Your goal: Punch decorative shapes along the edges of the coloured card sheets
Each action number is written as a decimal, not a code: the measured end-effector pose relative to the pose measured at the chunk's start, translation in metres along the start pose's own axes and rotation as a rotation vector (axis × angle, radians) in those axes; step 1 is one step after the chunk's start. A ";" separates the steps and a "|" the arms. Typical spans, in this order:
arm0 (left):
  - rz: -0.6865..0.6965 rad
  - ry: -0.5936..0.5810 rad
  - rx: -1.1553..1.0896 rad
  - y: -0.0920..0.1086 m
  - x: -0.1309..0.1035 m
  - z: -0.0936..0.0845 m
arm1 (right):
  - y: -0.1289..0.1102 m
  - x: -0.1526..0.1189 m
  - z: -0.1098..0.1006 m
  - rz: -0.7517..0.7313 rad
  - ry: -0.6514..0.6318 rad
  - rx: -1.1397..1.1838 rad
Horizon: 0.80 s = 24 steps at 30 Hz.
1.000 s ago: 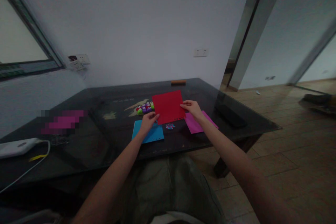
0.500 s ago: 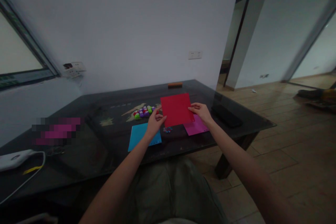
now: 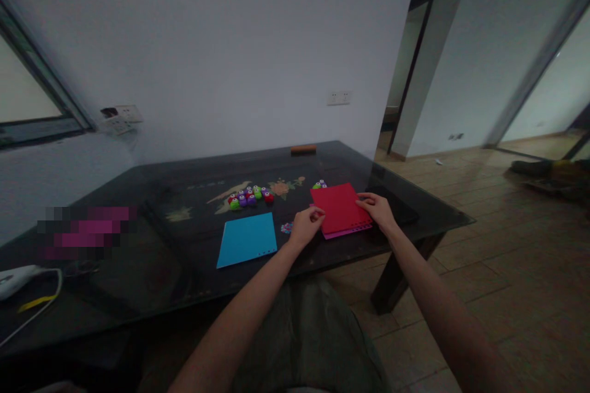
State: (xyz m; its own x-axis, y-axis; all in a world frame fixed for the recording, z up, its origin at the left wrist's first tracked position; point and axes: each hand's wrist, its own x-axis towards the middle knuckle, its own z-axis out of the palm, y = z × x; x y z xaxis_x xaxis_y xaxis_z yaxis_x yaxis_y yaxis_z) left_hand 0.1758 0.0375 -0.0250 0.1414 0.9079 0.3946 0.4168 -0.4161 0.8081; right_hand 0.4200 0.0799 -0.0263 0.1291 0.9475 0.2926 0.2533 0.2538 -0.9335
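Note:
A red sheet (image 3: 340, 209) with small holes along its near edge lies over a pink sheet (image 3: 343, 233), whose near edge peeks out below. My left hand (image 3: 308, 225) pinches the red sheet's left side with closed fingers. On the opposite side, my right hand (image 3: 377, 207) grips the right edge between thumb and fingers. To the left, a blue sheet (image 3: 249, 238) with a similar row of holes rests flat. Between it and my left hand sits a small heap of colourful bits (image 3: 286, 228), partly hidden by that hand.
Several red, green and purple toys with eyes (image 3: 251, 196) cluster behind the blue sheet; a few more (image 3: 319, 185) stand behind the red one. A dark case (image 3: 405, 211) lies right of my right hand. A brown bar (image 3: 303, 150) sits at the table's far edge.
Both hands have brought the red sheet down and to the right, from in the air onto the pink sheet. The toys behind it now show.

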 end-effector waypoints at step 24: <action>-0.028 -0.110 0.350 0.005 -0.006 -0.003 | 0.013 -0.001 0.001 -0.081 -0.015 -0.375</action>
State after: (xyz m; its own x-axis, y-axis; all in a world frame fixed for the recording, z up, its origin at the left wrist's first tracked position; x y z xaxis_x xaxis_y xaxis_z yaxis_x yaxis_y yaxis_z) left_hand 0.1742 0.0296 -0.0216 0.2134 0.9267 0.3092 0.7010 -0.3657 0.6123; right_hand 0.4224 0.0824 -0.0384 0.0804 0.9307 0.3569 0.5955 0.2423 -0.7660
